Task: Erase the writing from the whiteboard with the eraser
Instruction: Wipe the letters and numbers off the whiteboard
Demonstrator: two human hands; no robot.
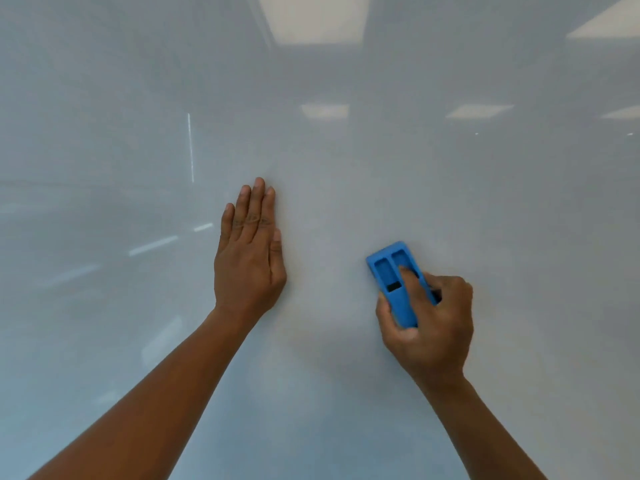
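Right hand (pixel 427 320) is clamped around the lower end of the blue eraser (pixel 398 278), long axis tilted up and leftward on the whiteboard (pixel 415 168), left hand (pixel 249 251) flat and empty just beside, no writing visible anywhere nearby.

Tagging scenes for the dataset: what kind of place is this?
Probably an office or classroom. A glossy whiteboard fills the view and reflects rectangular ceiling light panels; the right hand holds a blue eraser on it.
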